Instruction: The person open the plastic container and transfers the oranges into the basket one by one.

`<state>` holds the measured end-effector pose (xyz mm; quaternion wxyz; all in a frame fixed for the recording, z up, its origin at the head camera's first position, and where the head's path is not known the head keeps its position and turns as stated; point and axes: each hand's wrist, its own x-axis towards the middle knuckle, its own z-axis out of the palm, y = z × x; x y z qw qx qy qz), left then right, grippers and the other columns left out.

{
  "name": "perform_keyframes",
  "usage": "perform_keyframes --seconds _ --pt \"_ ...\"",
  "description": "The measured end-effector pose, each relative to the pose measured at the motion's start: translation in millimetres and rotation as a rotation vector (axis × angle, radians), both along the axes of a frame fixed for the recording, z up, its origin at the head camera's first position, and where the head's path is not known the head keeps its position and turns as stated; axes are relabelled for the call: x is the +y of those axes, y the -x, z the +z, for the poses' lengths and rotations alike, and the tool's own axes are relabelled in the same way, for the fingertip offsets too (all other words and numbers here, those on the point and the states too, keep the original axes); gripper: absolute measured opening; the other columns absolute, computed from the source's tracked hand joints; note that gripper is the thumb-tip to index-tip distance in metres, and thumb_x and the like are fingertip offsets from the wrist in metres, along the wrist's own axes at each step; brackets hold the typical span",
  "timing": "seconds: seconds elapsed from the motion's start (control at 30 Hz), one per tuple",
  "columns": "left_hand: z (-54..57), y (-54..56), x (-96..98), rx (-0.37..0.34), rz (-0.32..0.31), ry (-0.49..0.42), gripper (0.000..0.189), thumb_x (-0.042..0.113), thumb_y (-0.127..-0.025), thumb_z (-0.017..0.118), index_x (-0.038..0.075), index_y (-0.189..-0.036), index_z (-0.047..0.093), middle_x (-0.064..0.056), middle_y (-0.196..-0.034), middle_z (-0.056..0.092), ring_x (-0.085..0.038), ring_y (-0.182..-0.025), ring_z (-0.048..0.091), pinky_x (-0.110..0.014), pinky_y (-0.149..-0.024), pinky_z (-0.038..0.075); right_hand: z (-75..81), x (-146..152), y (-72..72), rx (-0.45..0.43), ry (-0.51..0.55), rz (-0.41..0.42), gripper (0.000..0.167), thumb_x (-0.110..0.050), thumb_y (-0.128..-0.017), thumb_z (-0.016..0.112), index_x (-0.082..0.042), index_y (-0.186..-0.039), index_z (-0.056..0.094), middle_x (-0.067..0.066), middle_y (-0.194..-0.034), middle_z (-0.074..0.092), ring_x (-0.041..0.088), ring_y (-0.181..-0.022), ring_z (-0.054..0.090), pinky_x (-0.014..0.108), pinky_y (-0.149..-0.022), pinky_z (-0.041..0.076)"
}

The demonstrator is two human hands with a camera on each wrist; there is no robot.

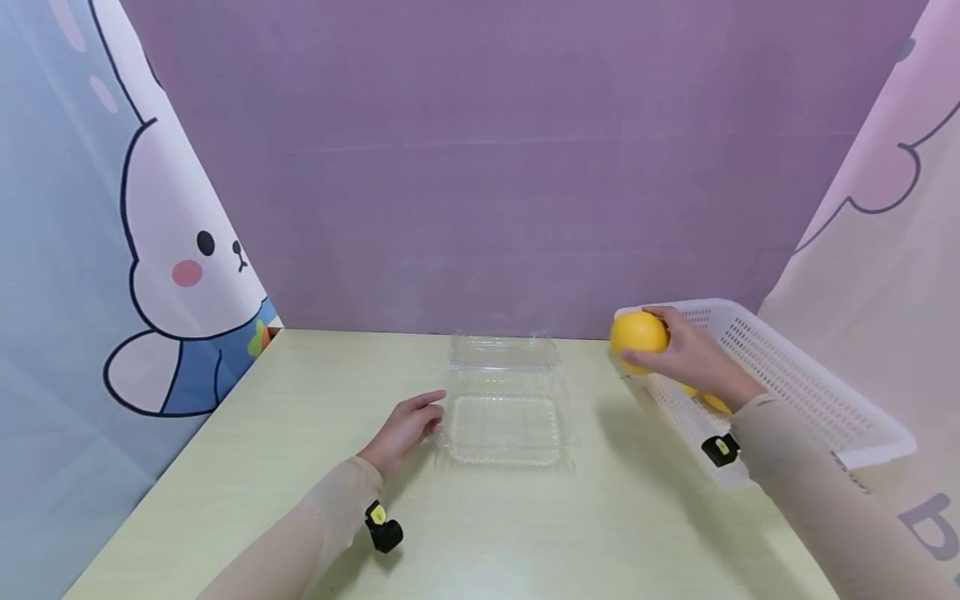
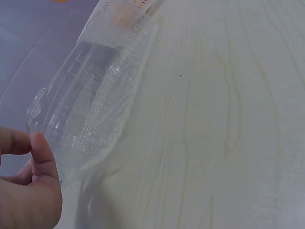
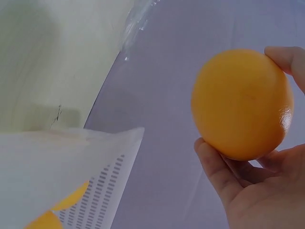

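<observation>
My right hand (image 1: 686,354) grips an orange (image 1: 638,342) between thumb and fingers, above the far left corner of a white basket (image 1: 817,371). The right wrist view shows the smooth, shiny orange (image 3: 243,105) held off any surface. A clear plastic clamshell box (image 1: 504,429) lies on the table with its lid folded open toward the back. At the left side of the box is my left hand (image 1: 408,427). In the left wrist view the thumb and a finger of that hand (image 2: 33,176) pinch the rim of the clear box (image 2: 90,100).
More oranges (image 1: 712,402) lie inside the basket, partly hidden by the right arm. A purple cloth (image 1: 510,167) hangs behind the pale wooden table (image 1: 247,467). Printed cloths hang at both sides, one with a rabbit (image 1: 195,267).
</observation>
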<state>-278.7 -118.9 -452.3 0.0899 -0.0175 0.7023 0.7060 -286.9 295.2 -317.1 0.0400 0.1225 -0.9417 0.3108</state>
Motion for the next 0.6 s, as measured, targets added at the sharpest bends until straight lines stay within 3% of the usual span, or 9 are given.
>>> perform_keyframes --seconds 0.6 --pt "-1.1 1.3 -0.3 0.000 -0.003 0.010 0.045 0.005 -0.101 0.051 -0.005 -0.145 0.047 -0.013 -0.101 0.056 -0.015 -0.083 0.050 -0.026 -0.076 0.047 -0.5 34 6.8 -0.013 -0.047 -0.004 0.091 -0.050 -0.090 0.071 0.006 -0.149 0.032 0.027 -0.132 0.050 0.038 -0.101 0.055 0.049 -0.084 0.047"
